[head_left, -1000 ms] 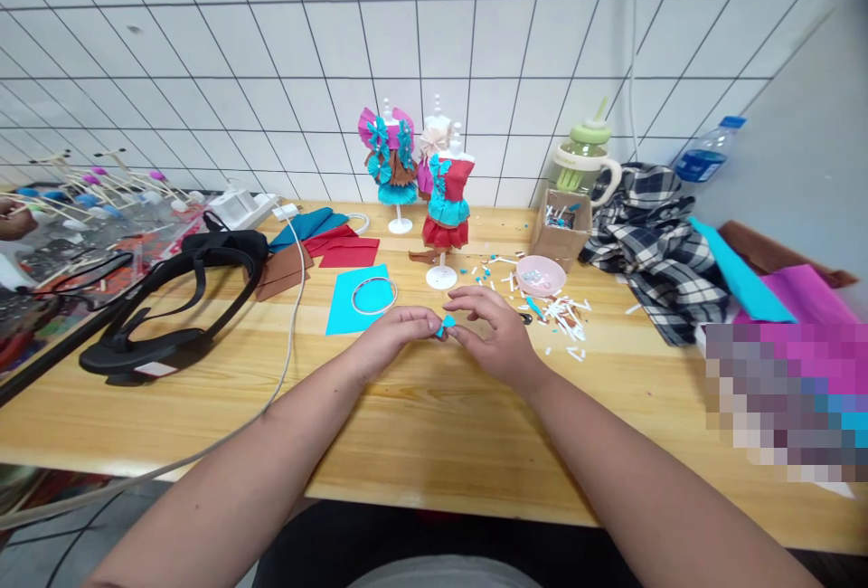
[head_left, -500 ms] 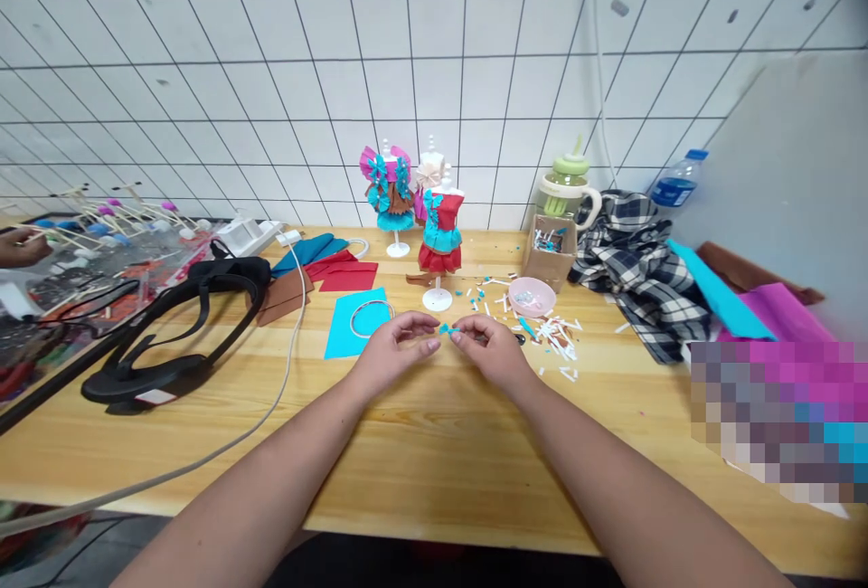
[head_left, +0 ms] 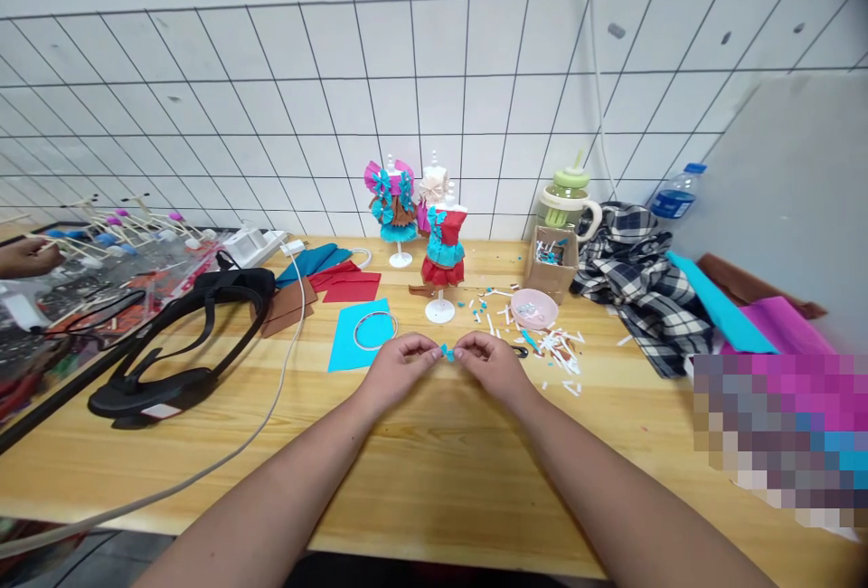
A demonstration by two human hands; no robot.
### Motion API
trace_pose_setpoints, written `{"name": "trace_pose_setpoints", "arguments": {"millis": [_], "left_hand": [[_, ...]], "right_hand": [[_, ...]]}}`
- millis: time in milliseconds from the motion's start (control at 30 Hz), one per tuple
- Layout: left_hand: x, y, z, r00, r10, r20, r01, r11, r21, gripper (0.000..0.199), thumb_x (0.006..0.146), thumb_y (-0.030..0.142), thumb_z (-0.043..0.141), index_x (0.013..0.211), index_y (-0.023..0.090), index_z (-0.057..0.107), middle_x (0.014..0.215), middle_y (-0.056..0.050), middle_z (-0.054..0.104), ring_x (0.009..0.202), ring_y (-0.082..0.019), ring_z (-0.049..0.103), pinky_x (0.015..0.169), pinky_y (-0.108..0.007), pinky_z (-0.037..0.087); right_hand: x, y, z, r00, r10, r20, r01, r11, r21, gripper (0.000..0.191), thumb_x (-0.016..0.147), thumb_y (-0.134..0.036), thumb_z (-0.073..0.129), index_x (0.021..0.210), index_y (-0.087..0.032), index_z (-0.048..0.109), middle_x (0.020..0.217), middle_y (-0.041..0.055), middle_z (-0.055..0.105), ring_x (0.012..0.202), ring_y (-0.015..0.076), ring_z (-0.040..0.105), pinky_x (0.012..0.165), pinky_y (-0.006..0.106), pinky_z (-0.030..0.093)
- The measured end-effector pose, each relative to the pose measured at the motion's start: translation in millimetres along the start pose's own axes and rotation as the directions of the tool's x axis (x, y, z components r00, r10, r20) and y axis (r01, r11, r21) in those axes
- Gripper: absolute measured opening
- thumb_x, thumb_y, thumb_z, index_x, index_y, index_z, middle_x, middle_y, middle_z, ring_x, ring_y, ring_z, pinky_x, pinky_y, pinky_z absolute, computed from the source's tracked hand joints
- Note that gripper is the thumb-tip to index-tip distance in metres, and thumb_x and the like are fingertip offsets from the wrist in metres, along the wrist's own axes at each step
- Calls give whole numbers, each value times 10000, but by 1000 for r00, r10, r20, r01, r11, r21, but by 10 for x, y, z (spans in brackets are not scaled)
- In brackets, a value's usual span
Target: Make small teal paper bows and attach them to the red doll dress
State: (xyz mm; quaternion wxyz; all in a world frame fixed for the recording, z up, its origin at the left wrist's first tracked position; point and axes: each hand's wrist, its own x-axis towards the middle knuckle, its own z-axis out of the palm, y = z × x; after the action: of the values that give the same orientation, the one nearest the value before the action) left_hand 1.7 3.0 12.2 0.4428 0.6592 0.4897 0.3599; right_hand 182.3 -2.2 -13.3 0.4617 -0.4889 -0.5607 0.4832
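Note:
A small blue paper piece [head_left: 448,353] is pinched between my two hands, above the middle of the wooden table. My left hand [head_left: 405,367] grips its left end with thumb and fingertips. At its right end, my right hand [head_left: 493,365] holds it the same way. Just behind stands a small dress form [head_left: 443,249] in a red and blue paper dress, on a round white base. A blue sheet [head_left: 343,335] with a ring [head_left: 357,343] on it lies to the left of my left hand.
White and blue scraps [head_left: 560,351] surround a pink bowl [head_left: 534,309] at right, before a cardboard box [head_left: 551,264]. A black headset [head_left: 163,393] and a pale cable [head_left: 275,398] lie left. Another person's hand [head_left: 28,258] is at far left.
My left fingertips have closed in on the blue piece, which both hands now pinch. The whole view has shifted, so the table things appear slightly lower.

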Motion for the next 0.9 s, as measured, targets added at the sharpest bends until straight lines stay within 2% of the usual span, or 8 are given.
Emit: {"name": "trace_pose_setpoints", "arguments": {"millis": [100, 200, 367, 433, 500, 567, 767, 900], "left_hand": [[-7, -16, 49, 997, -74, 33, 75, 996, -43, 339, 755, 475, 616, 789, 139, 644, 746, -28, 645, 711, -158, 563, 651, -250, 422], [-14, -57, 100, 993, -107, 48, 106, 994, 14, 337, 701, 468, 674, 720, 136, 622, 647, 6, 569, 617, -127, 500, 571, -228, 369], [-13, -110, 114, 997, -30, 64, 29, 999, 27, 239, 722, 373, 677, 684, 140, 640, 713, -22, 601, 697, -147, 530, 638, -242, 406], [-9, -124, 103, 997, -22, 73, 20, 1000, 24, 222, 735, 358, 671, 691, 143, 645, 727, -30, 612, 714, -154, 542, 657, -249, 411], [-1, -139, 100, 998, -13, 67, 12, 1000, 16, 220, 755, 358, 658, 693, 147, 646, 738, -35, 619, 728, -157, 554, 674, -253, 415], [8, -154, 115, 999, -2, 49, 1, 1000, 17, 203, 755, 345, 661, 697, 151, 647, 749, -38, 626, 736, -161, 564, 688, -256, 420], [-11, -149, 186, 998, 48, 26, -51, 990, 129, 196, 779, 346, 638, 693, 170, 641, 762, -42, 646, 788, -176, 583, 751, -273, 433], [23, -182, 38, 998, -21, 62, 2, 959, 282, 171, 764, 314, 637, 879, 203, 699, 888, -55, 677, 874, -206, 590, 793, -304, 436]], "right_hand": [[-7, 4, 26, 999, 16, -33, -15, 1000, 23, 193, 706, -379, 644, 720, -186, 631, 613, -25, 560, 556, 112, 449, 525, 236, 342], [-31, -16, 69, 1000, 8, -30, -8, 1000, -9, 167, 722, -350, 625, 727, -183, 636, 610, -24, 550, 553, 108, 437, 520, 234, 339], [-52, -31, 96, 996, 80, -32, -79, 996, 32, 176, 714, -352, 637, 705, -177, 619, 581, -31, 524, 504, 92, 417, 472, 222, 349], [-57, -6, 102, 990, 144, 2, -144, 985, 94, 220, 713, -392, 652, 760, -178, 630, 596, -32, 528, 467, 83, 406, 422, 214, 340], [-66, 34, 118, 983, 179, 42, -184, 964, 191, 317, 696, -418, 682, 912, -188, 647, 738, -10, 597, 473, 80, 439, 401, 213, 366], [-75, 76, 143, 977, 199, 81, -213, 952, 222, 335, 667, -416, 724, 893, -180, 655, 745, -6, 603, 475, 75, 448, 392, 205, 369], [-56, 109, 166, 951, 306, 36, -297, 879, 372, 370, 622, -469, 767, 781, -163, 634, 655, -11, 595, 489, 70, 436, 378, 171, 329], [4, -82, 7, 954, 290, -73, -240, 888, 392, 422, 585, -505, 783, 789, -171, 626, 662, -22, 572, 496, 74, 426, 353, 171, 338]]}}
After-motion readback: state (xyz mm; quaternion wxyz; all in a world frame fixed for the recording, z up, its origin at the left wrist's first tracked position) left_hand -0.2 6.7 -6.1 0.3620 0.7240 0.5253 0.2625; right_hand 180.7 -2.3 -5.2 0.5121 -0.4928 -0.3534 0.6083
